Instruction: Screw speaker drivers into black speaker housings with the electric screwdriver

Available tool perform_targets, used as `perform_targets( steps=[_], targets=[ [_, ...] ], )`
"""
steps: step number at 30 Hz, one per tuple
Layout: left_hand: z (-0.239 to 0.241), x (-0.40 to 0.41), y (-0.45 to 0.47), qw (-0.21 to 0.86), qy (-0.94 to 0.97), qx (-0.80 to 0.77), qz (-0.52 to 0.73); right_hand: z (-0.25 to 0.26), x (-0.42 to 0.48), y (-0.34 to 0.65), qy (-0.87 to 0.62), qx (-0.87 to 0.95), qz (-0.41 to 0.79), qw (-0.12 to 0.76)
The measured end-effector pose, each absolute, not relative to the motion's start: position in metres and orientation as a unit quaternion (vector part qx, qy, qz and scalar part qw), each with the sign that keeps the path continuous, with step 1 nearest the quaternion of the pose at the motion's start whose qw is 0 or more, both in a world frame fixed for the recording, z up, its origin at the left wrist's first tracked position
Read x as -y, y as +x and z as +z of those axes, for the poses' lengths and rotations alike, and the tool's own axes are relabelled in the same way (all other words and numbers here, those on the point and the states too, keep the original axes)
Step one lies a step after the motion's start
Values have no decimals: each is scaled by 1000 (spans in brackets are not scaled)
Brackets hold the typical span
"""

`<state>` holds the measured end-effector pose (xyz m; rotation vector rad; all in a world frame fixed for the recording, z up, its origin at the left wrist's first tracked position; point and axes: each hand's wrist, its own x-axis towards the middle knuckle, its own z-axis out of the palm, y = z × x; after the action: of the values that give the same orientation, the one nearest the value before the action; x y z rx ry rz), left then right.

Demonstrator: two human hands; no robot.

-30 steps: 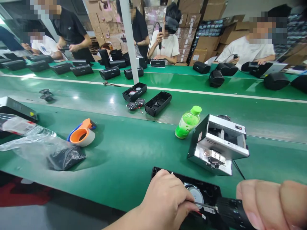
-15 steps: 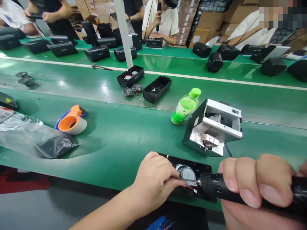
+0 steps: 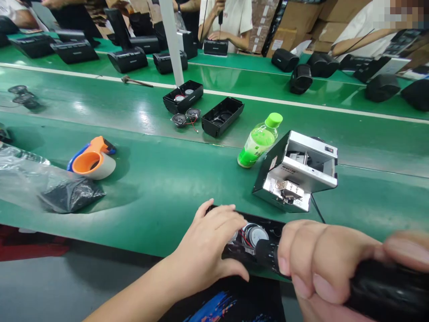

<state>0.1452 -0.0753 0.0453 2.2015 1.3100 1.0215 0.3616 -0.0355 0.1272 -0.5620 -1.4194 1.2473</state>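
Observation:
My right hand [image 3: 321,259] is wrapped round a black electric screwdriver [image 3: 378,286]. The screwdriver's front end points left and down into a long black speaker housing [image 3: 276,221] at the near edge of the bench; its bit is hidden. My left hand [image 3: 214,243] spans the left end of this housing, fingers over the far side and thumb along the near side. Between the hands a round speaker driver [image 3: 257,235] with red wires sits in the housing. Just behind stands a silver and black machine [image 3: 311,167] with an open front, perhaps a screw feeder.
A green-capped bottle [image 3: 259,141] stands beside the machine. To the left lie a tape dispenser [image 3: 92,163] and a plastic bag [image 3: 70,194] with dark contents. Beyond are an open black housing [image 3: 223,117], loose speaker drivers [image 3: 186,117] and a white post [image 3: 171,42]. Co-workers stand across the bench.
My left hand has gone from pinching at the screwdriver's bit to spreading over the housing's left end. The screwdriver and my right hand have moved left, with the tip now deeper over the housing.

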Motion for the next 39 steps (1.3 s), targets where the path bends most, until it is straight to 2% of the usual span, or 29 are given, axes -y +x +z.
perform_targets(
  steps=[3,11,18,27,39],
  targets=[
    [44,78,133,177,774,-520,315,120,30,357,-186,592,566,542],
    [52,60,128,205,787,-564,142,92,35,361,-241,537,598,545],
    [58,46,135,220,792,-565,70,91,31,361,-262,553,582,536],
    [58,47,135,235,782,-574,65,90,30,354,-278,545,585,533],
    [51,54,135,207,787,-572,104,75,46,353,-178,658,557,474]
  ],
)
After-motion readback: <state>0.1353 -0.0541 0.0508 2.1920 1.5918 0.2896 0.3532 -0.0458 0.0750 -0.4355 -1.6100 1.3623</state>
